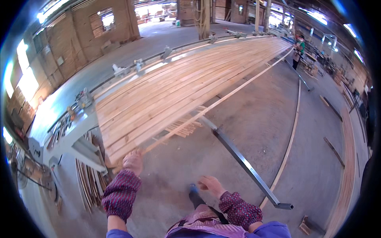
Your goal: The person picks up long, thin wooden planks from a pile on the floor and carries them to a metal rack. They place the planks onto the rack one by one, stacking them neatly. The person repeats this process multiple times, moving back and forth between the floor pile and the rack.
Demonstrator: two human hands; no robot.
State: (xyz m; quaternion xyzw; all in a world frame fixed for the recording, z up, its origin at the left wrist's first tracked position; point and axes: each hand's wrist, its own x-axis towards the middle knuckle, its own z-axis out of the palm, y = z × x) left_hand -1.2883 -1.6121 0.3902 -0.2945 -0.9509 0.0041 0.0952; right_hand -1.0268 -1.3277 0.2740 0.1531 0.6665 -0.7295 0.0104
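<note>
A long panel of pale wooden boards (190, 79) lies side by side on a metal frame and runs away to the far right. At its near corner my left hand (133, 162) is closed around the near end of a long thin wooden strip (226, 97); part of the fingers is hidden. The strip runs along the panel's right side, a little apart from it. My right hand (211, 185) hangs over the floor in front of me, loosely curled with the fingers a little apart, and nothing shows in it.
A grey metal beam (250, 168) juts toward me on the right. Metal clamps (166, 52) line the panel's far side. Thin strips (89, 180) stand below the frame at left. Another person (298, 51) stands near the far end. Long boards (347, 158) lie at far right.
</note>
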